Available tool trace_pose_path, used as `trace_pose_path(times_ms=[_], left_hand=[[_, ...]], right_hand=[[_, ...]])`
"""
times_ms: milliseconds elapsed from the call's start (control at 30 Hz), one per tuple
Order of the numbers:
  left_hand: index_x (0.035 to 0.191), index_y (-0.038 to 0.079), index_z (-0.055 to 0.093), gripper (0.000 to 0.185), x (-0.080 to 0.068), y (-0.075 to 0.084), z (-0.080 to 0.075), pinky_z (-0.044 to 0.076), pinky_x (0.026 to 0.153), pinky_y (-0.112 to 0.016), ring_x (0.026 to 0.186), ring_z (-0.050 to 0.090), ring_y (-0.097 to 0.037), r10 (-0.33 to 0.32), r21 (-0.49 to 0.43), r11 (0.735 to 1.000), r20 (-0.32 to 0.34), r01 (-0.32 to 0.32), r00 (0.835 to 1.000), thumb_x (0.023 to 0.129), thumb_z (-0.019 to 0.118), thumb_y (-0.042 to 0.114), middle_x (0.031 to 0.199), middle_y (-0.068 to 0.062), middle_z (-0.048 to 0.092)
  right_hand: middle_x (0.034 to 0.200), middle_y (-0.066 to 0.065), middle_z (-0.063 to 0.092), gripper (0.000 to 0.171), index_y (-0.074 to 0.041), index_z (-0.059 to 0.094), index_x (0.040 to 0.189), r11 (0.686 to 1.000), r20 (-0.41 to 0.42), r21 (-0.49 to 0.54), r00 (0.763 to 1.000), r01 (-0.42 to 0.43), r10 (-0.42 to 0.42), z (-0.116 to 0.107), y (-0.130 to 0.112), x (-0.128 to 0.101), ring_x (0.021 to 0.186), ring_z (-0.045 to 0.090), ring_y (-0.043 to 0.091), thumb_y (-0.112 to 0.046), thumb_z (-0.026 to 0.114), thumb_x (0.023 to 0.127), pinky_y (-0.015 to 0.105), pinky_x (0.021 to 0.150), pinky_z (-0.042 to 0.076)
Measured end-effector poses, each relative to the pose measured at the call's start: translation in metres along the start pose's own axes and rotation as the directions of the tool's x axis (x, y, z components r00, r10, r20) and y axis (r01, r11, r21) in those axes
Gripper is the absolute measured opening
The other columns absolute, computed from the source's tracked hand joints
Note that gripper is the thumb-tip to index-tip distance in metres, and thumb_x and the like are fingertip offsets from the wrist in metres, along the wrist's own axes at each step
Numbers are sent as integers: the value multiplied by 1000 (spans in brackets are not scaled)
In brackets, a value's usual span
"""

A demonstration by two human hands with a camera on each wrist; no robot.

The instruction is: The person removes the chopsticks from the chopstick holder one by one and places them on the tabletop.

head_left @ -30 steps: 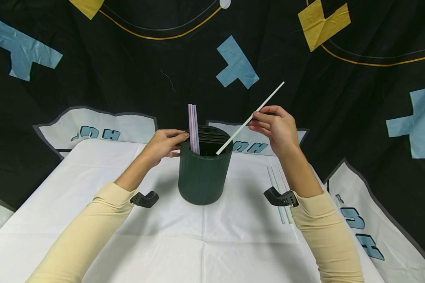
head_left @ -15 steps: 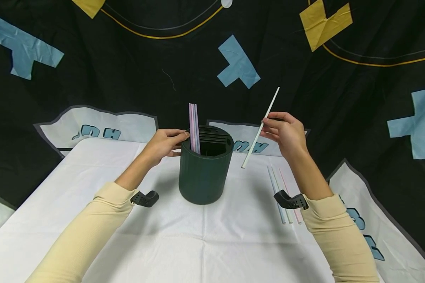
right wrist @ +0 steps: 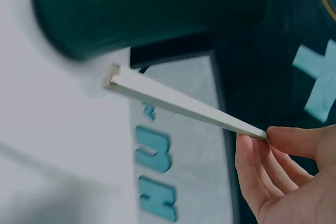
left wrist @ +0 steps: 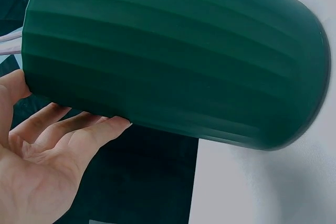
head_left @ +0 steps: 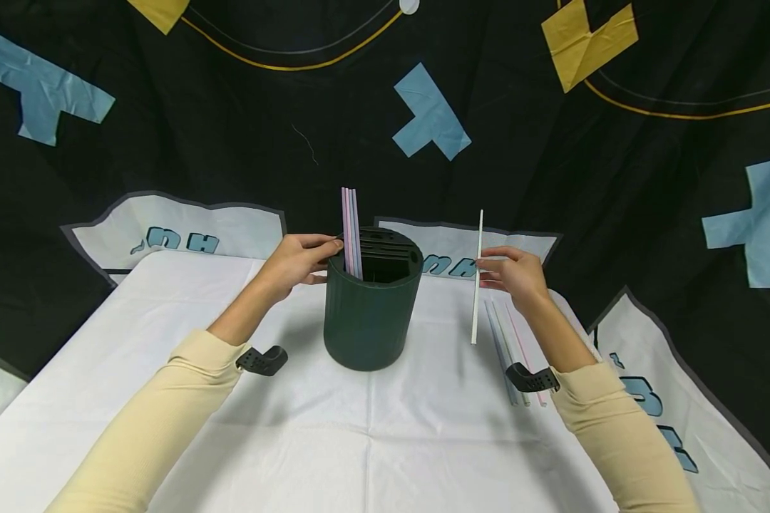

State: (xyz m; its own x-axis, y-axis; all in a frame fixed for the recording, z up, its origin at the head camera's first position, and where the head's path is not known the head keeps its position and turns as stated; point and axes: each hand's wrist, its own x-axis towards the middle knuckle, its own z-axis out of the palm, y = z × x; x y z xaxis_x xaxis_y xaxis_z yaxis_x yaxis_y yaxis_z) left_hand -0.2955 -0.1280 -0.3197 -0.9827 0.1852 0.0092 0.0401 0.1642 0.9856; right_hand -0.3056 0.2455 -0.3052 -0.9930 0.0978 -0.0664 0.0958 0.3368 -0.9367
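A dark green pen holder (head_left: 368, 328) with a slotted top stands upright on the white-covered table. Several pink, blue and lilac pencils (head_left: 351, 235) rise from its left side. My left hand (head_left: 303, 260) holds the holder's left side; the left wrist view has the thumb at the rim and fingertips against the ribbed wall. Right of the holder, my right hand (head_left: 515, 274) pinches a white pencil (head_left: 475, 310) between thumb and fingers, nearly vertical and above the table. Its faceted sides and blunt brownish lower end (right wrist: 111, 77) face the right wrist camera.
Blue, green and pink pencils (head_left: 518, 342) lie side by side on the table (head_left: 295, 456), partly under the right forearm. A black patterned cloth (head_left: 334, 121) hangs behind the table's far edge. Each wrist wears a small black camera (head_left: 531, 377).
My right hand has moved right and down from the holder with the white pencil, whose lower end has left the holder's opening. The pencil has swung upright. My left hand stays put.
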Motion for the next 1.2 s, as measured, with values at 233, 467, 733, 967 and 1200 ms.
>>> trace_pose_path(times_ms=[233, 467, 733, 967, 1200], left_hand=[[136, 2, 62, 40, 0, 0, 1, 60, 92, -46, 119, 67, -34, -4, 2, 1000, -4, 4, 1000, 103, 61, 25, 133, -18, 65], [136, 2, 62, 40, 0, 0, 0, 60, 91, -46, 118, 68, -35, -1, 8, 1000, -7, 1, 1000, 103, 61, 25, 132, -19, 65], [134, 2, 63, 40, -1, 1, 1, 61, 90, -45, 118, 68, -33, 2, 12, 1000, -11, -2, 1000, 102, 62, 26, 131, -19, 66], [135, 2, 62, 41, 0, 1, 1, 61, 90, -46, 119, 67, -34, -9, 1, 1000, -8, 9, 1000, 102, 62, 26, 132, -19, 65], [135, 2, 62, 41, 0, 0, 1, 61, 89, -45, 118, 68, -34, -6, 1, 1000, -7, 6, 1000, 102, 62, 26, 131, -19, 66]], right_hand=[[119, 15, 67, 40, 4, 60, 135, 997, 16, -63, 999, -43, 44, -9, 43, 10, 76, 72, 6, -13, 63, 99, 22, 75, 62], [91, -2, 72, 42, 10, 58, 133, 995, 56, -52, 994, -86, 88, -14, 82, 12, 72, 71, 8, -9, 67, 96, 23, 70, 63], [88, -2, 71, 45, 12, 55, 135, 988, 80, -52, 985, -146, 150, -15, 108, 15, 70, 71, 8, -6, 67, 95, 24, 69, 63], [95, 9, 74, 43, 13, 57, 132, 983, 76, -68, 981, -172, 177, -13, 123, 16, 68, 70, 9, -5, 67, 95, 28, 69, 64], [86, 4, 73, 42, 15, 57, 131, 983, 85, -94, 983, -155, 163, -12, 130, 16, 69, 69, 9, -5, 66, 95, 27, 68, 63]])
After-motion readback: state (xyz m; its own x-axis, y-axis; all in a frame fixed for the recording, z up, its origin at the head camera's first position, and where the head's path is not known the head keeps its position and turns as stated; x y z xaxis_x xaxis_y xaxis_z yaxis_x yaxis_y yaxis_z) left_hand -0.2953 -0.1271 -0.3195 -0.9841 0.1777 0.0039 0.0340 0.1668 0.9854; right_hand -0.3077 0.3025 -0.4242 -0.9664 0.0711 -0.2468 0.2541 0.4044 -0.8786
